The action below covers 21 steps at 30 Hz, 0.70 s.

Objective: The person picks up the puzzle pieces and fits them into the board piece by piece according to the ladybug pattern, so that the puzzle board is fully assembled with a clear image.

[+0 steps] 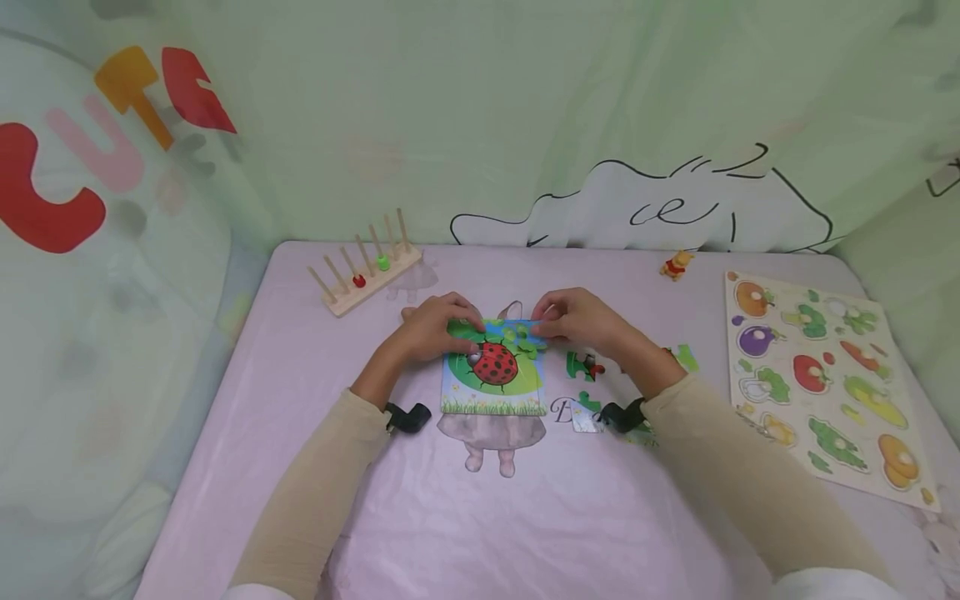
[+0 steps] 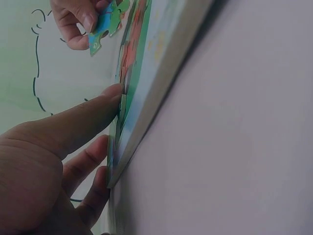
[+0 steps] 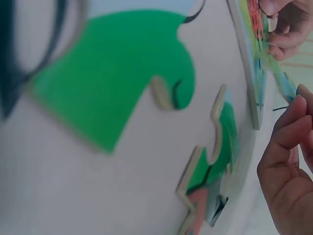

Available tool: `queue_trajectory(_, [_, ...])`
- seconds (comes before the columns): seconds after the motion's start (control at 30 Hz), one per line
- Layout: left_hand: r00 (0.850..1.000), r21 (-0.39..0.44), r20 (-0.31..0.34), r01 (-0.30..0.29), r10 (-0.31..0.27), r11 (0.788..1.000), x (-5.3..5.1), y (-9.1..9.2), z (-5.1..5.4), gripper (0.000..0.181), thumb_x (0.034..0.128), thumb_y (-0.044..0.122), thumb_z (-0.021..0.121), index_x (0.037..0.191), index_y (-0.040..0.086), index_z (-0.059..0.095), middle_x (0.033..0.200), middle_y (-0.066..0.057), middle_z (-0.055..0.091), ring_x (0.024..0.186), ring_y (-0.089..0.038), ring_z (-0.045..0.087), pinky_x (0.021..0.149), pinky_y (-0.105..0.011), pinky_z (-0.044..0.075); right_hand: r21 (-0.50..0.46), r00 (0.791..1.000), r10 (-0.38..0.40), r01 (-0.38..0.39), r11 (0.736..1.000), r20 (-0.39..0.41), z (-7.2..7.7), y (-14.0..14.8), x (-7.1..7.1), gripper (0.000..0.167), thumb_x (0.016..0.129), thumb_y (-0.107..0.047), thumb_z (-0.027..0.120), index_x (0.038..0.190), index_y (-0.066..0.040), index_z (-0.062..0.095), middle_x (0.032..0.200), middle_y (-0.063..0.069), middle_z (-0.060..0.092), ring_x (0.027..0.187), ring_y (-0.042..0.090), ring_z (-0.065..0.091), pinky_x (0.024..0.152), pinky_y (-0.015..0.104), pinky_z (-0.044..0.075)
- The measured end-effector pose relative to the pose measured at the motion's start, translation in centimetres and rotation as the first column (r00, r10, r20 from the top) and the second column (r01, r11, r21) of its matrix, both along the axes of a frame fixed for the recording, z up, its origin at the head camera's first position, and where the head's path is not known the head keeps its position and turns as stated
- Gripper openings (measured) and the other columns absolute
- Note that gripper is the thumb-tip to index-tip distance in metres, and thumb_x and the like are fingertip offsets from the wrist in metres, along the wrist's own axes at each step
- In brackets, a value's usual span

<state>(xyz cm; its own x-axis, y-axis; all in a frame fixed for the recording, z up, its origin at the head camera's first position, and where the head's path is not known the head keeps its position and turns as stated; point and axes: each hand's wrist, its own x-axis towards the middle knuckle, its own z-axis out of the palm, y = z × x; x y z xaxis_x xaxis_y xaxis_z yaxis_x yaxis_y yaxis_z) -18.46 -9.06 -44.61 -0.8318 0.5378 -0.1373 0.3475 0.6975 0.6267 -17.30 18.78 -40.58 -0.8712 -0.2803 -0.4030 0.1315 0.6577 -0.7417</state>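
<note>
A ladybug jigsaw puzzle [image 1: 495, 379] in a square tray lies in front of me, a red spotted ladybug at its middle. At the tray's far left corner, my left hand [image 1: 442, 327] grips the edge; the left wrist view shows the thumb on the face and fingers against the side. My right hand [image 1: 576, 318] pinches a blue and green puzzle piece [image 2: 105, 27] between thumb and fingers. It holds the piece tilted over the far right corner. Loose puzzle pieces [image 1: 581, 365] lie right of the tray, partly hidden by the right forearm.
A wooden peg rack [image 1: 375, 279] with a red and a green bead stands at the back left. A small bear figure [image 1: 677, 265] is at the back right. A vegetable peg board [image 1: 832, 392] lies at the right. Fabric walls [image 1: 420, 125] surround the table.
</note>
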Motion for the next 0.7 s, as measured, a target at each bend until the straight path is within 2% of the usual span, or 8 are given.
queue_trajectory(0.33, [1.0, 0.011, 0.002, 0.003, -0.003, 1.0, 0.0, 0.0, 0.1, 0.026, 0.0835, 0.038, 0.085, 0.108, 0.031, 0.078, 0.132, 0.006, 0.062, 0.13, -0.021, 0.053, 0.096, -0.061, 0.03, -0.055, 0.999, -0.034, 0.037, 0.998, 0.037, -0.4, -0.6, -0.4, 0.019, 0.094, -0.017, 0.075, 0.107, -0.003, 0.07, 0.088, 0.006, 0.061, 0.075, 0.017, 0.063, 0.067, 0.023, 0.052])
queue_trajectory(0.5, [1.0, 0.008, 0.004, -0.001, 0.001, 1.0, 0.1, 0.0, 0.3, 0.026, 0.0839, 0.037, 0.084, 0.109, 0.03, 0.078, 0.132, 0.005, 0.062, 0.13, -0.022, 0.052, 0.096, -0.061, 0.03, 0.001, 0.999, -0.04, 0.04, 0.999, 0.032, -0.7, -1.0, -0.6, 0.021, 0.093, -0.021, 0.077, 0.105, -0.005, 0.071, 0.083, 0.005, 0.065, 0.071, 0.016, 0.063, 0.065, 0.024, 0.052])
queue_trajectory(0.7, [1.0, 0.0, 0.002, -0.006, 0.006, 1.0, 0.1, 0.0, 0.2, 0.027, 0.0838, 0.037, 0.085, 0.109, 0.031, 0.078, 0.132, 0.005, 0.062, 0.13, -0.021, 0.053, 0.095, -0.06, 0.031, 0.108, 1.0, -0.015, 0.018, 0.994, -0.023, -0.8, -1.4, -0.6, 0.022, 0.091, -0.026, 0.079, 0.098, -0.007, 0.071, 0.076, 0.004, 0.068, 0.069, 0.017, 0.061, 0.064, 0.025, 0.05])
